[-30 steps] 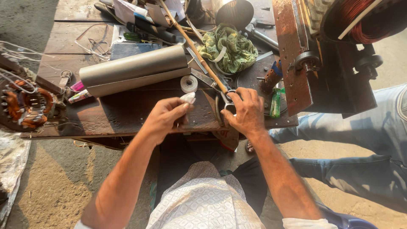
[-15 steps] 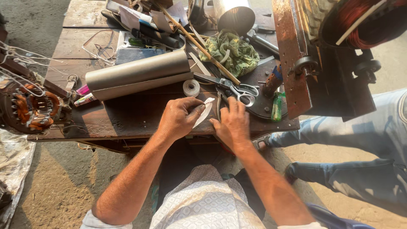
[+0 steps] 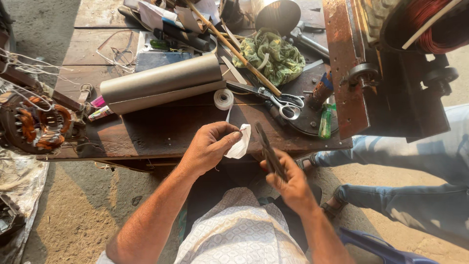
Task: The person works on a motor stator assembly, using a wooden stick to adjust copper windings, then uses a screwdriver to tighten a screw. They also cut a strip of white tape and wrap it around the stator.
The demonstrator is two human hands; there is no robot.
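Observation:
My left hand [image 3: 209, 145] pinches a small white folded piece of paper [image 3: 240, 142] at the near edge of a dark wooden workbench [image 3: 161, 129]. My right hand [image 3: 289, 183] grips a dark, narrow tool [image 3: 267, 149], held upright just right of the paper and a little nearer to me. The two hands are close together, above my lap. Scissors with pale handles [image 3: 278, 100] lie on the bench beyond the hands. A small roll of white tape [image 3: 223, 98] sits next to a long grey roll of sheet material [image 3: 163, 83].
A motor stator with copper windings [image 3: 36, 124] sits at the left. A green patterned cloth [image 3: 271, 54], a long wooden stick [image 3: 234, 49] and a green bottle [image 3: 325, 122] lie on the bench. A rusty winding machine [image 3: 386, 63] stands at the right. Another person's legs in jeans [image 3: 415, 171] are beside it.
My right hand left the bench edge and drew back toward me, lifting the dark tool upright. My left hand still holds the white paper, now pulled slightly nearer the edge.

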